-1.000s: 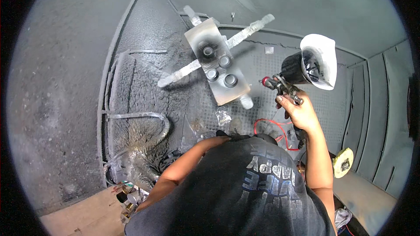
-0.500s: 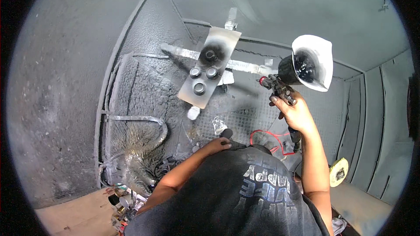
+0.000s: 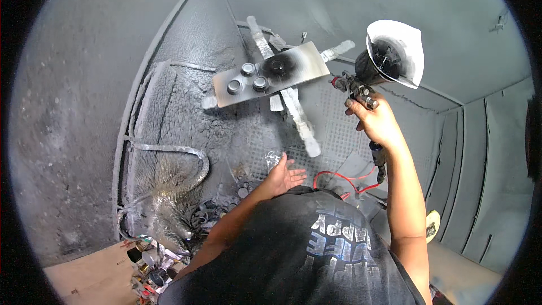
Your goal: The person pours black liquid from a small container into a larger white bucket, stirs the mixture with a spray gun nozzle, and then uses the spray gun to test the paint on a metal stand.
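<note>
My right hand (image 3: 377,117) is wrapped round a spray gun (image 3: 355,91), held upright at the right. On top of the gun sits a dark cup (image 3: 367,69) with a white paper-like funnel (image 3: 407,34) flaring from its mouth and dark, glossy paint inside. The gun's red-ringed nozzle points left toward a long, flat board (image 3: 226,79), a short gap away. Several round, dark cap-like parts (image 3: 260,83) stand on the board, and a black sprayed patch surrounds one. Beneath it lies a cross-shaped stand (image 3: 299,118) wrapped in silvery material. My left hand (image 3: 284,178) is open before my waist, fingers spread and holding nothing.
A red hose (image 3: 339,174) loops by my waist and reaches the gun's lower end. Paint-crusted booth walls (image 3: 186,34) rise at the left and back. A bent grey pipe (image 3: 180,148) juts out at the left. Cans and clutter (image 3: 155,265) lie at the lower left.
The board and its cross-shaped stand have turned clockwise, bringing the board closer to level across the view. My left hand has lifted slightly and spread its fingers. The spray gun has risen slightly.
</note>
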### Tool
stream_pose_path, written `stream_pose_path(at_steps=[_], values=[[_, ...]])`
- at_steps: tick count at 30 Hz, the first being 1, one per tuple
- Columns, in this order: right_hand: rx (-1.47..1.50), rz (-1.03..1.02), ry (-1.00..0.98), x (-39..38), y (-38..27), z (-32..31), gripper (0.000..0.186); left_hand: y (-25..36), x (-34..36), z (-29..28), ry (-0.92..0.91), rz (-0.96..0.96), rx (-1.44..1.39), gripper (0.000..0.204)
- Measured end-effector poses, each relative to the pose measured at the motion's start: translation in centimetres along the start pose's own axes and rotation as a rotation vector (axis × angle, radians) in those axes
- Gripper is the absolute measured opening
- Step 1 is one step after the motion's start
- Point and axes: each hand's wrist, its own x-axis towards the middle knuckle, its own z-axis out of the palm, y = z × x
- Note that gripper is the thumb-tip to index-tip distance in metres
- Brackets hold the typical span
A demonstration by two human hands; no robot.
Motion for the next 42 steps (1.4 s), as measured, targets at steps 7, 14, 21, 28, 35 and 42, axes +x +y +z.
stream_pose_path(at_steps=[7,14,21,28,35,42], values=[[-0.033,0.056,-0.083,-0.4,-0.9,-0.6,0.03,3.0,-2.6,-2.4,-0.022,0.07,-0.242,0.087],[-0.02,0.017,-0.012,-0.8,-0.2,-0.7,0.027,7.4,-5.3,-11.2,0.27,0.287,-0.119,0.078],[-0.056,0.066,-0.057,-1.5,-0.8,-1.7,0.027,9.3,-5.7,-14.3,0.463,0.662,-0.4,0.054],[-0.039,0.018,-0.016,-1.5,-0.2,-1.0,0.028,-0.5,-1.4,-17.0,0.254,0.061,0.4,0.052],[0.048,0.081,-0.09,-3.7,0.9,-0.9,0.029,-6.2,0.1,-12.9,-0.073,-0.131,1.074,0.086],[0.046,0.159,0.012,-8.1,6.9,0.8,0.027,-4.4,1.2,-12.9,0.023,0.129,1.039,0.064]])
